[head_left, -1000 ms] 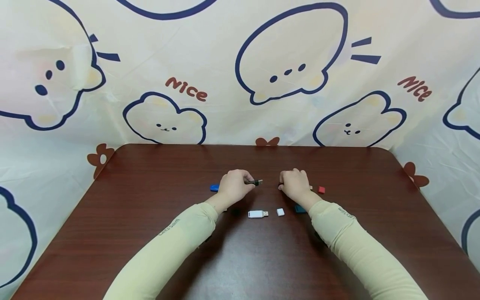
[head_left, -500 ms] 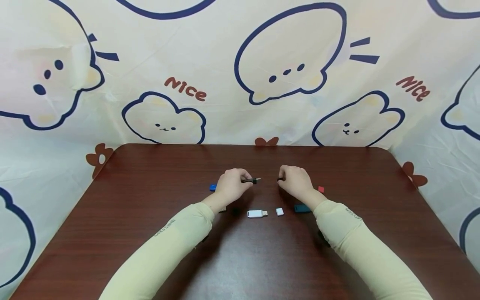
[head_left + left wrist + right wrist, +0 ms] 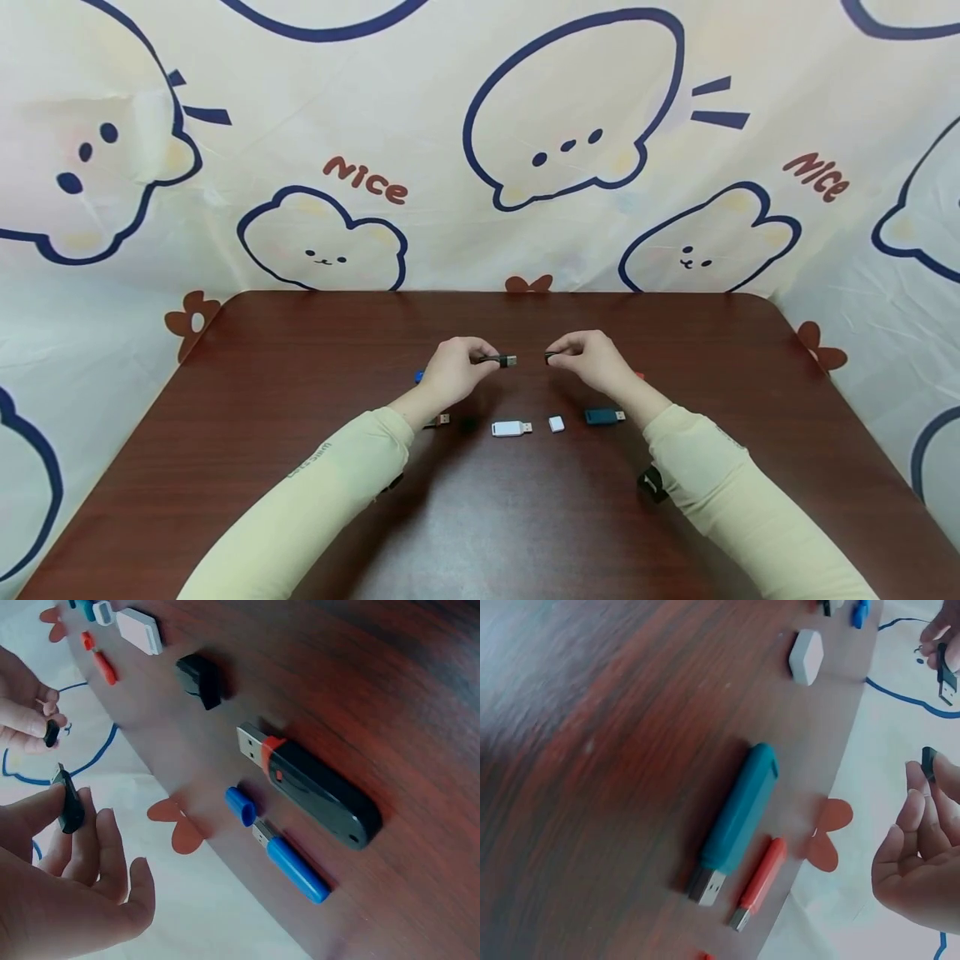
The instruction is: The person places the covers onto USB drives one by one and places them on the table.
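Head view: held cap [image 3: 550, 357] (part-hidden).

Six USB flash drives [image 3: 739, 810] and at least five caps [image 3: 199, 679] were in view.
The drives made up one black drive [image 3: 73, 808], one black-and-red drive [image 3: 322, 791], one blue drive [image 3: 298, 870], one white drive [image 3: 508, 428], one teal drive [image 3: 744, 799] and one red drive [image 3: 765, 874]; the caps were two black caps [image 3: 928, 763], one blue cap [image 3: 240, 806], one white cap [image 3: 556, 424] and one red cap [image 3: 87, 640], and whether there was a teal one could not be told. There were two hands, one left hand [image 3: 450, 371] and one right hand [image 3: 592, 362], two sleeves [image 3: 750, 492], one table [image 3: 510, 517], two printed "Nice" words [image 3: 365, 179] and three brown flower prints [image 3: 828, 358] in the head view.
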Demonstrator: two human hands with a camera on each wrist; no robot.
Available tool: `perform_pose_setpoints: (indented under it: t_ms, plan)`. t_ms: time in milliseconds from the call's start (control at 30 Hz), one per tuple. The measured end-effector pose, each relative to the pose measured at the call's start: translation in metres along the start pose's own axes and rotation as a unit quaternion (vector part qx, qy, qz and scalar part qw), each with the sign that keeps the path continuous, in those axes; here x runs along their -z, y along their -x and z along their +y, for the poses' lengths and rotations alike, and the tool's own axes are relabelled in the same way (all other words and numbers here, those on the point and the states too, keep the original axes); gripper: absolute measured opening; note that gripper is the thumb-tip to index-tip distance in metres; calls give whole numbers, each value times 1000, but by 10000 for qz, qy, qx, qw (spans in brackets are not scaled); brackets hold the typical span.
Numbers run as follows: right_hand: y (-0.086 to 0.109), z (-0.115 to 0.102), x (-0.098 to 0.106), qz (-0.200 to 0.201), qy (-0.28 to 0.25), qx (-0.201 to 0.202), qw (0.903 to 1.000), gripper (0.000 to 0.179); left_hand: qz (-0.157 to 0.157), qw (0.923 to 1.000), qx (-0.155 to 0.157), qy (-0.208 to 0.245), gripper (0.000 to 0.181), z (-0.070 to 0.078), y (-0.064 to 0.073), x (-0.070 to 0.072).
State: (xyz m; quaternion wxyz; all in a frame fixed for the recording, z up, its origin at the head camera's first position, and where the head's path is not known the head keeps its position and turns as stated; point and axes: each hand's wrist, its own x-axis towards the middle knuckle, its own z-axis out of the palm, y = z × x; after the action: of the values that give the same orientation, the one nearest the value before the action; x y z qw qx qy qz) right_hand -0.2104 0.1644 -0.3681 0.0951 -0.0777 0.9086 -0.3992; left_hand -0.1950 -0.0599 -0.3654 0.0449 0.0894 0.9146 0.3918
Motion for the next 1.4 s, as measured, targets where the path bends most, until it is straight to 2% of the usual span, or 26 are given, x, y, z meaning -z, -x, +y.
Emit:
perform_pose_setpoints:
  t_ms: [200,767,1400]
  plan:
    - [4,-6,-1,15,-195,-26,9998,22,-195,9990,244,319,13,4,1,0]
    - [3,-12,-5,8,-186,192,9996,20,-212,9994,101,264,13,17,0,-3]
    - [6,-22,-5,-102,-285,237,9993,18,-252,9993,32,283,12,17,-1,-6]
